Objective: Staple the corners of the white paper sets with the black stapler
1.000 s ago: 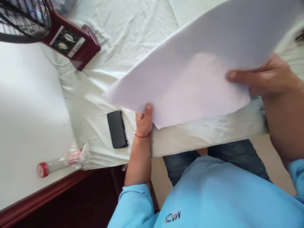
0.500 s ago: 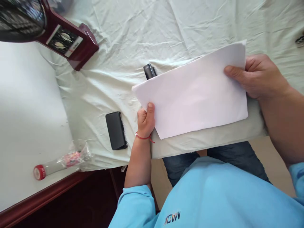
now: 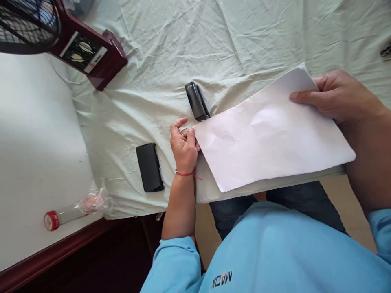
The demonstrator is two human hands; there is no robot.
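A white sheet of paper [image 3: 271, 134] lies tilted on the pale cloth-covered table [image 3: 214, 44], its near edge hanging past the table's front. My right hand [image 3: 339, 95] pinches its far right corner, thumb on top. My left hand [image 3: 184, 145], a red thread on the wrist, rests at the paper's left corner with the fingers touching that corner. A black stapler [image 3: 197, 101] lies just beyond the left hand, its near end slipped under the paper's edge.
A black phone [image 3: 149, 167] lies left of my left hand. A dark red fan base [image 3: 88, 53] stands at the back left. On the white surface at the left lies a red-capped tube in plastic wrap [image 3: 76, 207]. My knees are under the table's front edge.
The paper came down from a raised position onto the table and turned, its right end swinging toward me. The stapler is now uncovered. My left hand moved up to the paper's left corner.
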